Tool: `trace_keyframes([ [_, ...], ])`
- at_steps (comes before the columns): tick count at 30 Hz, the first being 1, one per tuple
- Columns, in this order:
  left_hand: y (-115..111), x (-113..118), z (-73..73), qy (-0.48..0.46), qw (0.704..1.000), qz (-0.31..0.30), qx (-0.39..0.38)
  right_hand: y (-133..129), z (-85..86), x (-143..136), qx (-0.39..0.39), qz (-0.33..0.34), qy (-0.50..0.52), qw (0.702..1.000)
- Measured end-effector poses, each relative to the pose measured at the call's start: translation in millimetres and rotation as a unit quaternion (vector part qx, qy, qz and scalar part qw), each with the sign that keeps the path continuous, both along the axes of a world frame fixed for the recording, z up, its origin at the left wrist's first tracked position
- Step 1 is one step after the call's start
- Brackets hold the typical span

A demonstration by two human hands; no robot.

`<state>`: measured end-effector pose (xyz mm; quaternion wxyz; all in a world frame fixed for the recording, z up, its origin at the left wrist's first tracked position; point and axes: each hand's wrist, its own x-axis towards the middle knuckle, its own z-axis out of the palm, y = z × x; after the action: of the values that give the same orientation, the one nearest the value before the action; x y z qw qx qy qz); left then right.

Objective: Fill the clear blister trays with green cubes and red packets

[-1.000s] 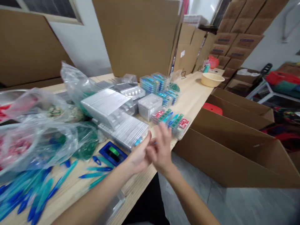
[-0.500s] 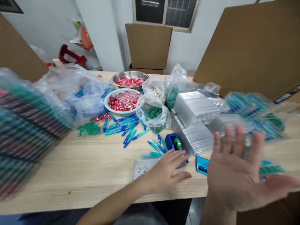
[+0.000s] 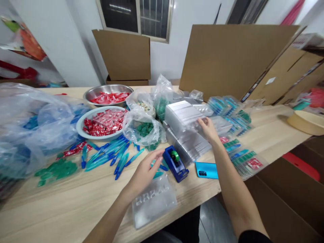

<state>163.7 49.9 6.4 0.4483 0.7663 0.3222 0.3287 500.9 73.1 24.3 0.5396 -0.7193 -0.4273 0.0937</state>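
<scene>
My left hand (image 3: 146,167) is open, fingers stretched and thumb apart, above a few teal-and-blue pens (image 3: 163,166) and beside a blue tape dispenser (image 3: 176,163) with green tape. Under its wrist lies a clear plastic tray (image 3: 155,202) with moulded hollows, flat on the table. My right hand (image 3: 209,130) reaches to the right edge of the upper stack of clear plastic trays (image 3: 183,114), its fingertips closed at that edge. A blue phone (image 3: 206,170) lies under the right forearm.
To the left are a bowl of red-and-white packets (image 3: 103,123), a steel bowl (image 3: 108,90) of red pieces, bags of green pieces (image 3: 144,130) and loose blue pens (image 3: 108,153). Filled packs (image 3: 248,163) lie right. Cardboard (image 3: 233,60) stands behind; a yellow basin (image 3: 307,121) sits far right.
The view has turned to the right. My right hand has gone from raised, palm showing, to the tray stack. My left hand has moved left, off the tape dispenser.
</scene>
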Motion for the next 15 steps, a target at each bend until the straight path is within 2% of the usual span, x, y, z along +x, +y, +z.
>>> trace_keyframes([
  [2, 17, 29, 8.2, -0.015, 0.995, 0.013, 0.1, -7, -6.5, 1, -0.017, 0.002, 0.013, 1.0],
  [3, 26, 43, 11.3, -0.018, 0.992, 0.018, 0.126, -11, -9.3, 2, -0.022, 0.009, 0.017, 1.0],
  [6, 46, 83, 14.4, -0.016, 0.989, 0.021, 0.142, -19, -15.0, 4, -0.023, 0.039, 0.024, 0.999],
  [8, 51, 102, 12.3, -0.011, 0.989, 0.017, 0.144, -19, -16.9, 4, -0.015, 0.053, 0.025, 0.998],
  [11, 45, 116, 4.9, -0.016, 0.989, 0.014, 0.145, -19, -18.6, 4, 0.003, 0.072, 0.023, 0.997],
  [15, 32, 119, -8.3, -0.034, 0.989, 0.02, 0.14, -25, -21.4, 4, 0.02, 0.079, 0.001, 0.997],
])
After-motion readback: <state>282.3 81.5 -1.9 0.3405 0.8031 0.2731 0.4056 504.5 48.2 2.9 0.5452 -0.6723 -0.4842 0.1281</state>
